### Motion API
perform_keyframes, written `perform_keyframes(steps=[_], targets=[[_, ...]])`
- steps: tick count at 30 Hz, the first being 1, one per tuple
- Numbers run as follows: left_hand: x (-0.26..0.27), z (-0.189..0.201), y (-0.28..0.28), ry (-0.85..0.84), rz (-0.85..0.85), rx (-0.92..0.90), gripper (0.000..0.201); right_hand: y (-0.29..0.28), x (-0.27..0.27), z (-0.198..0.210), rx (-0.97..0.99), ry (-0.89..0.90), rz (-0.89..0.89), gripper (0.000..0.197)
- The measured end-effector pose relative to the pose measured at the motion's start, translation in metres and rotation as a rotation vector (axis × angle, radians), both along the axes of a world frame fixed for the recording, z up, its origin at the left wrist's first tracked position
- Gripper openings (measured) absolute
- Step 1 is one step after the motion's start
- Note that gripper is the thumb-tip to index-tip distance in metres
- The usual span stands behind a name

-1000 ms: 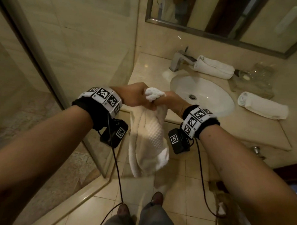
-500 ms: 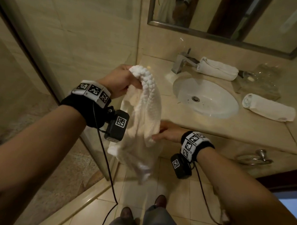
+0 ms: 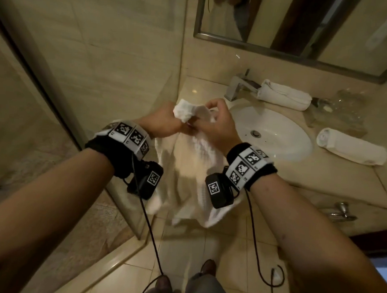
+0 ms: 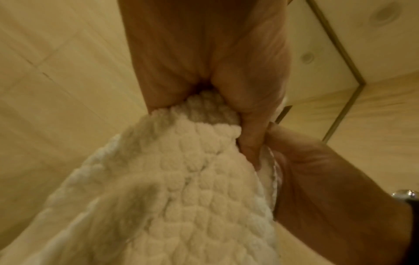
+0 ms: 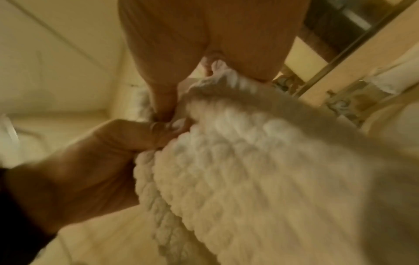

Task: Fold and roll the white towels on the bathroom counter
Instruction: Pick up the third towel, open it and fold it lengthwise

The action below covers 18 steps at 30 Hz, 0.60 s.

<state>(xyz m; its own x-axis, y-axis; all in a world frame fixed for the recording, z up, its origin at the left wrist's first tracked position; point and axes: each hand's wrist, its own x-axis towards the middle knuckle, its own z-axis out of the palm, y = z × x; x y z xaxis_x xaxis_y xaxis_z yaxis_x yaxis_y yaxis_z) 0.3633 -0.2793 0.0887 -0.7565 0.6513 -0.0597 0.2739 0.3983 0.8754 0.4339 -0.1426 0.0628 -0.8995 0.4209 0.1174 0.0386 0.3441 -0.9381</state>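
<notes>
A white waffle-textured towel hangs unfolded in the air over the floor, in front of the counter's left end. My left hand grips its bunched top edge, and my right hand pinches the same edge right beside it. The wrist views show the towel clamped in my left hand and the towel held by my right hand. Two rolled white towels lie on the counter: one behind the sink, one to its right.
The beige counter holds an oval white sink with a chrome faucet. Clear glassware stands at the back right. A glass shower panel runs along the left, a mirror hangs above, a towel ring below.
My right hand rose from the towel's lower part to its top edge, beside my left hand. My left hand came down a little with the towel.
</notes>
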Motion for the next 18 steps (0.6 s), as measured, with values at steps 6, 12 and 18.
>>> perform_keyframes(steps=[6,12,18], targets=[[-0.019,0.024,-0.002,-0.112,0.161,0.288,0.034,0.034,0.013,-0.045,0.075,-0.545,0.346,0.049],[-0.036,0.02,0.0,0.009,0.248,0.02,0.032,0.055,0.038,-0.079,0.581,-0.69,0.16,0.042],[-0.037,-0.013,-0.008,0.433,-0.041,-0.889,0.021,0.078,0.038,-0.065,0.682,-0.587,0.036,0.027]])
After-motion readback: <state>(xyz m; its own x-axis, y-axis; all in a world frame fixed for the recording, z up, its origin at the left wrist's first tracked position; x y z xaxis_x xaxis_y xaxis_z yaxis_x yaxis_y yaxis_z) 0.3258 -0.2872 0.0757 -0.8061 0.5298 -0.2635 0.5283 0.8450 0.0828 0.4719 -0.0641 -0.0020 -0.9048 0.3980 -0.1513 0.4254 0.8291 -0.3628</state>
